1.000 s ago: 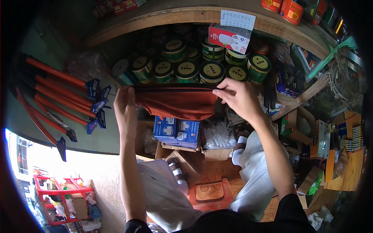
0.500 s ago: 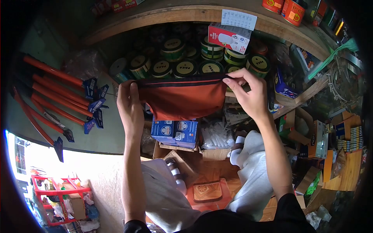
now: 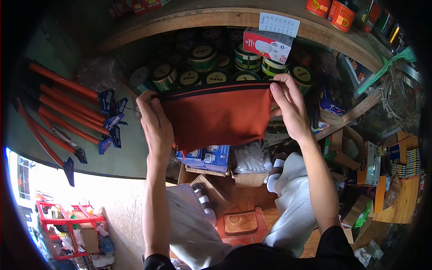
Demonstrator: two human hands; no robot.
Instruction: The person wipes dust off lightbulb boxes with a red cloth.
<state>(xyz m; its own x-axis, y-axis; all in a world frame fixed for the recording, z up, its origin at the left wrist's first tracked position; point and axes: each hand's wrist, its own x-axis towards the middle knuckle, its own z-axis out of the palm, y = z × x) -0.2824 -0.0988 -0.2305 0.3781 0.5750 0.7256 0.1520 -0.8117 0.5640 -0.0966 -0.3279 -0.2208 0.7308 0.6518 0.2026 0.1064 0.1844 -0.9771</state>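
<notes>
An orange-red cloth (image 3: 216, 114) with a black band along its top edge is stretched between my two hands. My left hand (image 3: 156, 119) grips its left upper corner, with the thumb on the band. At the right upper corner, my right hand (image 3: 290, 105) pinches the band between thumb and fingers. The cloth hangs down from the band and covers part of a blue box (image 3: 216, 158) below it. Behind the band stand several round cans with dark lids (image 3: 202, 51).
A wooden shelf edge (image 3: 198, 20) crosses above, with a red and white bulb box (image 3: 267, 45) under it. Orange-handled tools (image 3: 72, 112) lie at left. A red rack (image 3: 67, 220) stands lower left. Open cardboard boxes (image 3: 342, 153) are at right.
The cloth is spread wider and hangs lower, covering more of the blue box. My right hand has shifted slightly right and up, and my left hand has turned a little inward.
</notes>
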